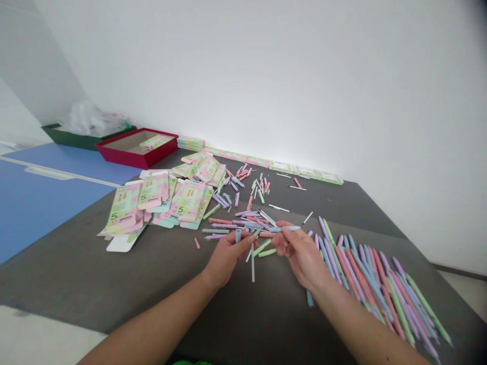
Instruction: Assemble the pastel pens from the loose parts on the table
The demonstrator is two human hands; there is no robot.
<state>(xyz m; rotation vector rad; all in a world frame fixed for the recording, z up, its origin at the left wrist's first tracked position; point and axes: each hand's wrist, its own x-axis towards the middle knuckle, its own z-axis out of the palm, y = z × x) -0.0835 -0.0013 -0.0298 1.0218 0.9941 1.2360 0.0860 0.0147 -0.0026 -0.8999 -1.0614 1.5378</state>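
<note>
Left hand pinches a short pale-blue pen barrel near upright, fingers narrow on it; right hand pinches a longer pale-blue pen barrel, long axis roughly level, its free end aimed left at the other hand's fingertips, small gap between; left hand is nearer the loose pen parts on the dark tabletop; right hand is just beside the fanned pastel pens; printed card blanks lie farther ahead.
</note>
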